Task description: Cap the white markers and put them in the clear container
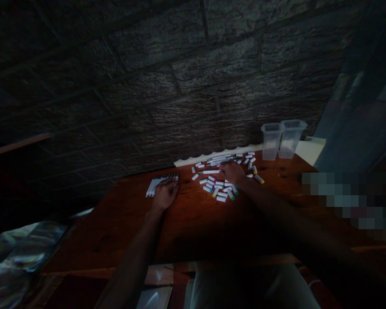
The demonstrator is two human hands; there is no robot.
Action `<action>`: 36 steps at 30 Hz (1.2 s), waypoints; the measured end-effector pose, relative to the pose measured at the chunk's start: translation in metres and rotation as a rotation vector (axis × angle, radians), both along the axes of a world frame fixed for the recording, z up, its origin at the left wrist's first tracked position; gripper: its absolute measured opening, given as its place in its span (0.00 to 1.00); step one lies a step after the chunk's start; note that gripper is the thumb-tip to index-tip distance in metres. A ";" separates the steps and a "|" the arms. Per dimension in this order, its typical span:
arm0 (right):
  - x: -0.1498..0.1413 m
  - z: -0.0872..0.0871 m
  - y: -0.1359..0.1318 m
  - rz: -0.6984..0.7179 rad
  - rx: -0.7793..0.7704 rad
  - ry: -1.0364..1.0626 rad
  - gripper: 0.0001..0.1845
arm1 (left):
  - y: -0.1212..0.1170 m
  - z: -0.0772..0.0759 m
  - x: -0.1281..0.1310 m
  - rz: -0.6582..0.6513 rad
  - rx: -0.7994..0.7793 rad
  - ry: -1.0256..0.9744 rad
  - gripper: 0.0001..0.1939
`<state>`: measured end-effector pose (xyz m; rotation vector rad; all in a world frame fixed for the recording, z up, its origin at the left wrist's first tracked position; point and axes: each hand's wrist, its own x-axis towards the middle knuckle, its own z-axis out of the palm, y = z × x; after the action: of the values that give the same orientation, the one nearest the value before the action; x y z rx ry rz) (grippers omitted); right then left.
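My left hand (165, 194) lies over a row of white marker pens (152, 187) set side by side on the left of the table, its fingers stretched across them. Dark ends show along the far side of that row. Farther right, my right hand (233, 172) is closed on one end of a white marker (211, 172), which points left. Just beyond it lies a heap of more white pens (219, 160). Loose marker caps (221, 198), white with coloured ends, are scattered around and in front of my right hand. My right fingertips are partly hidden.
Two clear plastic containers (271, 141) stand together at the table's back right, beside a pale sheet (312, 148). A white scalloped strip (217, 154) runs along the back edge under a stone-block wall (193, 86). Clear plastic bags (28, 249) lie at the lower left.
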<state>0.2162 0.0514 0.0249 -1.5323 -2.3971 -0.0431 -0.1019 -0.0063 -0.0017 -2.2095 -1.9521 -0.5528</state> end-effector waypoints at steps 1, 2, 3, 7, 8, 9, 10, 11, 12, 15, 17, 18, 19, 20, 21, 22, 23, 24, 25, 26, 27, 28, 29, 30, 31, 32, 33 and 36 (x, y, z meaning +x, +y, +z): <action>0.000 0.001 -0.001 -0.001 0.000 0.001 0.14 | 0.000 -0.001 0.000 -0.006 0.005 -0.005 0.17; 0.000 0.002 -0.001 0.000 0.000 0.003 0.14 | 0.001 -0.001 -0.001 -0.015 0.012 -0.009 0.17; 0.000 0.003 -0.001 0.004 0.000 0.004 0.14 | 0.002 -0.002 -0.002 -0.027 0.022 -0.015 0.17; 0.000 0.009 -0.004 0.039 -0.008 0.018 0.13 | 0.003 -0.001 -0.003 -0.107 0.097 -0.065 0.17; 0.000 0.011 -0.007 0.045 -0.008 0.030 0.14 | 0.002 0.000 -0.002 -0.131 0.119 -0.084 0.17; -0.001 0.013 -0.010 0.048 -0.006 0.045 0.15 | 0.001 0.001 0.000 -0.151 0.141 -0.104 0.17; -0.003 0.014 -0.015 0.050 -0.003 0.063 0.16 | 0.000 0.002 0.002 -0.171 0.160 -0.124 0.17; -0.006 0.015 -0.020 0.052 -0.001 0.081 0.17 | -0.001 0.004 0.004 -0.187 0.178 -0.143 0.16; -0.010 0.016 -0.026 0.056 0.000 0.096 0.18 | -0.002 0.005 0.006 -0.204 0.191 -0.161 0.16; -0.027 0.015 -0.044 0.082 -0.032 0.135 0.19 | -0.004 0.007 0.012 -0.257 0.190 -0.186 0.15; -0.040 0.013 -0.055 0.094 -0.079 0.159 0.18 | -0.004 0.007 0.015 -0.291 0.167 -0.177 0.15; -0.045 0.012 -0.059 0.096 -0.088 0.161 0.18 | -0.004 0.007 0.015 -0.306 0.156 -0.169 0.14; -0.050 0.011 -0.062 0.097 -0.094 0.163 0.18 | -0.004 0.007 0.016 -0.319 0.146 -0.164 0.13; -0.054 0.010 -0.065 0.098 -0.093 0.162 0.17 | -0.004 0.007 0.016 -0.331 0.140 -0.163 0.13; -0.057 0.009 -0.067 0.102 -0.094 0.162 0.17 | -0.004 0.007 0.017 -0.342 0.136 -0.166 0.12; -0.060 0.008 -0.069 0.113 -0.098 0.164 0.17 | -0.004 0.008 0.017 -0.353 0.132 -0.169 0.12; -0.061 0.008 -0.070 0.137 -0.105 0.167 0.17 | -0.005 0.009 0.018 -0.363 0.128 -0.172 0.11; -0.062 0.008 -0.071 0.173 -0.115 0.174 0.17 | -0.005 0.009 0.019 -0.375 0.123 -0.172 0.11; -0.062 0.007 -0.071 0.212 -0.126 0.186 0.17 | -0.006 0.010 0.020 -0.387 0.116 -0.170 0.12; -0.061 0.008 -0.071 0.253 -0.138 0.201 0.17 | -0.007 0.011 0.021 -0.399 0.105 -0.164 0.13; -0.059 0.008 -0.070 0.286 -0.145 0.218 0.17 | -0.008 0.012 0.022 -0.409 0.093 -0.155 0.13; -0.057 0.009 -0.067 0.303 -0.145 0.232 0.17 | -0.009 0.012 0.024 -0.414 0.083 -0.140 0.14; -0.053 0.011 -0.063 0.294 -0.136 0.242 0.17 | -0.010 0.013 0.025 -0.417 0.075 -0.118 0.14; -0.047 0.013 -0.058 0.264 -0.124 0.242 0.18 | -0.012 0.014 0.027 -0.419 0.068 -0.092 0.15; -0.039 0.015 -0.052 0.208 -0.108 0.235 0.18 | -0.013 0.015 0.030 -0.417 0.065 -0.065 0.15; -0.029 0.017 -0.045 0.124 -0.093 0.216 0.19 | -0.014 0.015 0.032 -0.413 0.064 -0.041 0.15; -0.017 0.018 -0.037 0.032 -0.096 0.180 0.20 | -0.016 0.016 0.034 -0.405 0.066 -0.021 0.15; 0.020 0.019 -0.014 -0.125 -0.098 0.144 0.22 | -0.018 0.016 0.038 -0.339 0.088 0.013 0.17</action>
<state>0.2359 0.0370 0.0437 -1.6672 -2.2196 0.1552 -0.0640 -0.0247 0.0147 -2.4929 -1.5194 -0.6503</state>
